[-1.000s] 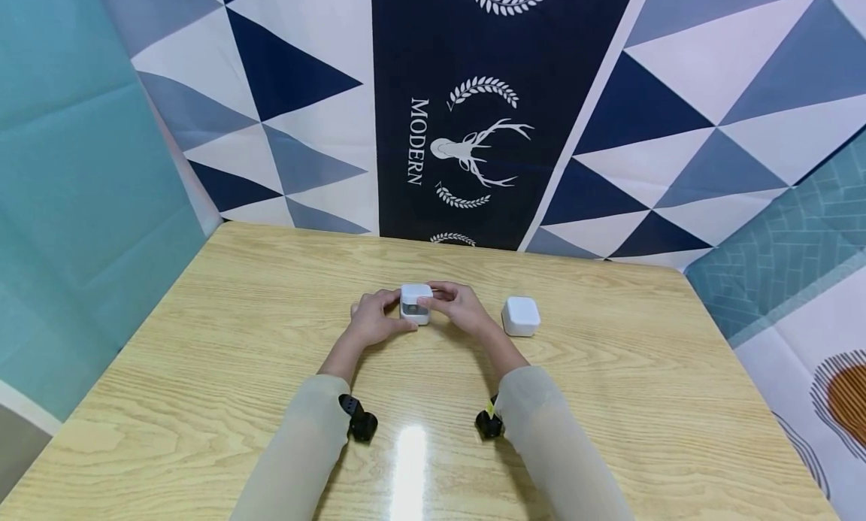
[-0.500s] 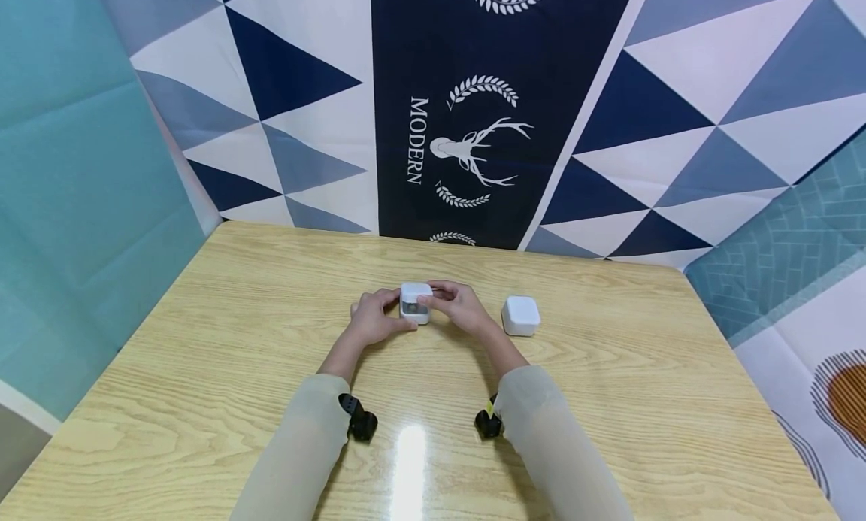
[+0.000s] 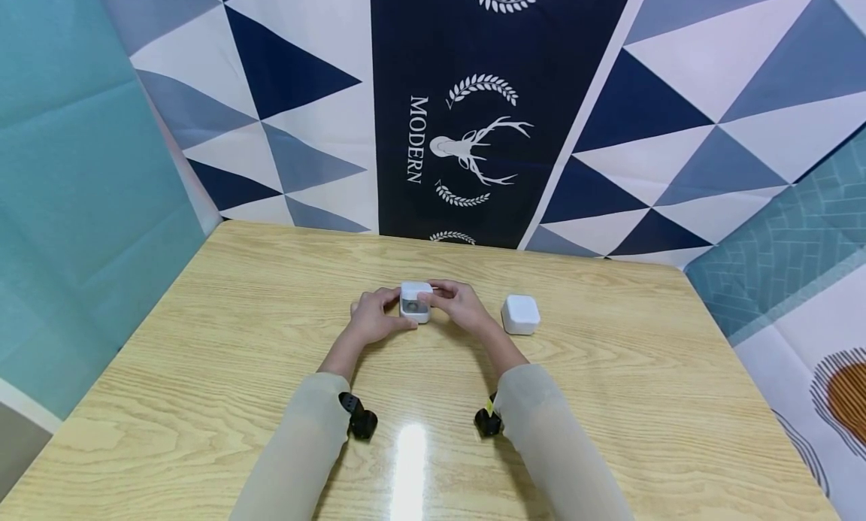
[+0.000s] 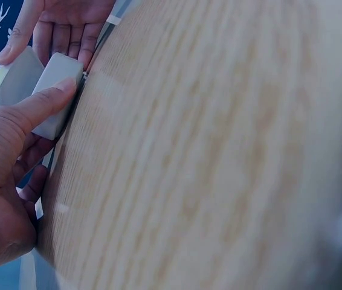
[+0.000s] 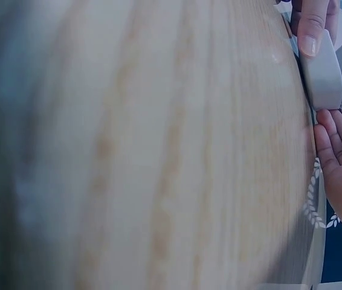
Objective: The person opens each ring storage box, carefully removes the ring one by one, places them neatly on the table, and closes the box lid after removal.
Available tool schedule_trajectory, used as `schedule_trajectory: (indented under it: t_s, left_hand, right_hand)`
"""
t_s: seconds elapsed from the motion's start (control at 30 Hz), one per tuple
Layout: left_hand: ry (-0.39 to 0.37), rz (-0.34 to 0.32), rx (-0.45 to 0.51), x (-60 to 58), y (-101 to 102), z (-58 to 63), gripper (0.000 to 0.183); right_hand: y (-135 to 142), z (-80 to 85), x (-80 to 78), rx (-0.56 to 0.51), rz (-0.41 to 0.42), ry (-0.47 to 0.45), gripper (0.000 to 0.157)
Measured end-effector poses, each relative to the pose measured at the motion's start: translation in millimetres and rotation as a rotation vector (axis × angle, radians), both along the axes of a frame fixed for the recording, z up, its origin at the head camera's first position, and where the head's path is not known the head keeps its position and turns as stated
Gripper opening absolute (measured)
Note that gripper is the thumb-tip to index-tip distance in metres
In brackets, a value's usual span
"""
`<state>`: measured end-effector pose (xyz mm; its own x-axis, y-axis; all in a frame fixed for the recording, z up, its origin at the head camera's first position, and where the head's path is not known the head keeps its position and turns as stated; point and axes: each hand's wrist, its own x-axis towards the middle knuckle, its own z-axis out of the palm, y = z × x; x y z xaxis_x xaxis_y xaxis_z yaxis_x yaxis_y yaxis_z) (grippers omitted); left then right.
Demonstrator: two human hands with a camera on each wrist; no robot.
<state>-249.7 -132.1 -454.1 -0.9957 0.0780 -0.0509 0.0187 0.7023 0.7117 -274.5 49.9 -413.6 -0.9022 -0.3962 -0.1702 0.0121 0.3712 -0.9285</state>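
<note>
Your left hand (image 3: 373, 319) grips the base (image 4: 58, 67) of a white rounded box (image 3: 415, 318); your right hand (image 3: 462, 307) pinches its tilted lid (image 4: 19, 80), thumb on it. Wood-grain table (image 3: 595, 386) beneath, the box between your hands toward the far side. Second white box (image 3: 521, 315) to the right, apart from your hand, inside hidden. Opened box: grey interior (image 3: 407, 308), round shape (image 3: 413, 307) within, too small to identify.

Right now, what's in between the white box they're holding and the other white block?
The right hand, gripping the held box, then a strip of bare wooden table; the head view shows it.
</note>
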Motion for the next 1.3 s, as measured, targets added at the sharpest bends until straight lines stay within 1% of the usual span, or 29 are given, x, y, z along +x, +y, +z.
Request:
schedule_trajectory:
  t_s: [0.23, 0.43, 0.7, 0.97, 1.3]
  left_hand:
    - [0.000, 0.001, 0.008, 0.5, 0, 0.1, 0.073]
    - [0.003, 0.000, 0.006, 0.3, -1, -1.1, 0.074]
    - [0.010, 0.001, -0.005, -0.3, -1, -2.6, 0.073]
    - [0.010, 0.002, -0.007, -0.4, 0, -2.5, 0.073]
    - [0.005, 0.004, -0.004, -0.6, 0, -2.4, 0.075]
  right_hand:
    - [3, -27.3, -16.0, -0.044, -0.024, 0.013, 0.065]
    - [3, -28.2, -15.5, -0.036, -0.029, 0.019, 0.064]
    - [1, -28.4, -13.9, -0.028, -0.050, 0.075, 0.055]
    - [-1, -26.8, -12.5, -0.033, -0.085, 0.085, 0.049]
    - [-1, -27.0, -12.6, -0.064, -0.093, 0.105, 0.053]
